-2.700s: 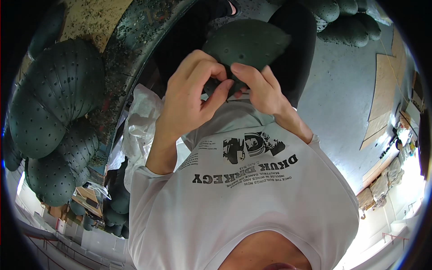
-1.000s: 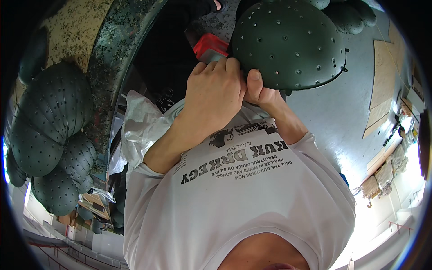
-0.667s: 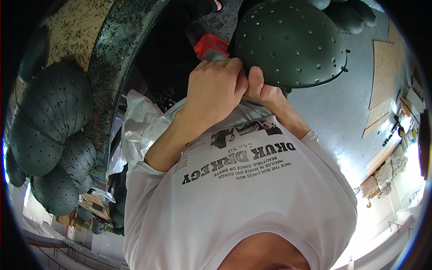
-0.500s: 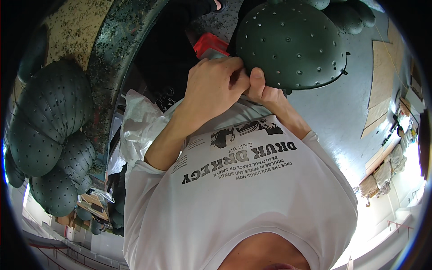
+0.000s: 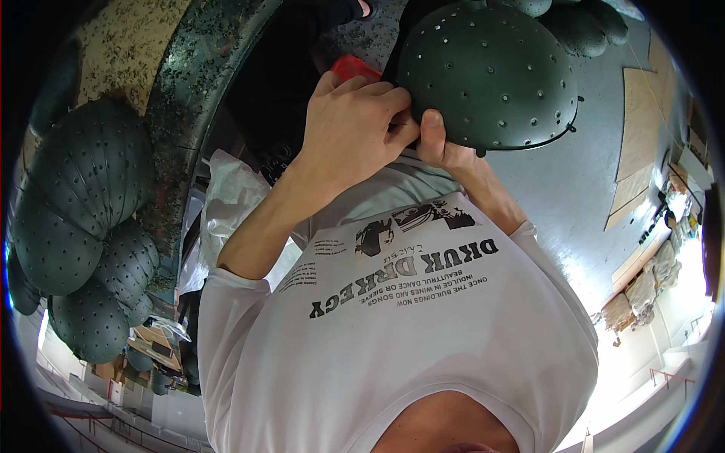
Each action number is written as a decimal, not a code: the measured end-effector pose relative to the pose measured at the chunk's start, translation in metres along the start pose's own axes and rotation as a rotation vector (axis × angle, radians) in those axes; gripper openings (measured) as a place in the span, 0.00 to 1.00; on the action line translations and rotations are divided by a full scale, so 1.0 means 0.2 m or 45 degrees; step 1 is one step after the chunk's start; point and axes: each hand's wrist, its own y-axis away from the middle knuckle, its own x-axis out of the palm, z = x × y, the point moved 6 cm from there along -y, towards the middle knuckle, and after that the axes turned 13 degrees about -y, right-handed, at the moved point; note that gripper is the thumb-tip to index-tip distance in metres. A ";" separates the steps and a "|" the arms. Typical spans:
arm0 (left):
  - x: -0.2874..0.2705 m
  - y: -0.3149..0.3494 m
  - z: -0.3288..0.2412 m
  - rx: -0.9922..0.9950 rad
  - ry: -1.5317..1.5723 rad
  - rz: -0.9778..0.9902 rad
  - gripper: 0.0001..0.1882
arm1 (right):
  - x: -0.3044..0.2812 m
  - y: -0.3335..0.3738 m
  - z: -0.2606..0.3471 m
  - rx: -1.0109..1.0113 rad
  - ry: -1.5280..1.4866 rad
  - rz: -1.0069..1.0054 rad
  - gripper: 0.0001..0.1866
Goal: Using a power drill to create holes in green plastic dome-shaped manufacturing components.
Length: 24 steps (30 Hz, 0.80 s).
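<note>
A dark green dome-shaped shell [image 5: 491, 72], dotted with small holes, is tilted in front of me, its rim toward my hands. My right hand [image 5: 449, 147] grips the near left part of its rim, thumb up and the other fingers mostly hidden. Beside it, my left hand [image 5: 359, 121] is closed, with thumb and forefinger pinched close to the shell's edge. Whatever lies between those fingers is hidden. Small dark knobs stick out along the shell's rim on the right.
Nested stacks of similar dark green shells [image 5: 83, 196] stand at the left by a speckled dark surface [image 5: 189, 98]. A red object [image 5: 355, 69] is behind my left hand. More shells [image 5: 581, 30] are at the far right, with flat cardboard [image 5: 642, 136] on the grey floor.
My left hand has shifted slightly left, its fingers lifting over the red object. The shell has turned a little in my grip, and my right hand is nearly where it was.
</note>
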 end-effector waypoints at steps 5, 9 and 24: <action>-0.14 -0.02 0.28 -0.324 -0.039 0.064 0.06 | -0.17 -0.07 0.08 0.221 -0.531 -0.041 0.18; -0.05 0.04 0.00 -0.048 0.202 0.065 0.07 | -0.17 -0.14 -0.08 0.497 -0.831 -0.253 0.17; -0.05 0.25 0.00 -0.400 0.772 0.066 0.08 | -0.30 -0.24 -0.07 0.804 -1.150 -0.700 0.23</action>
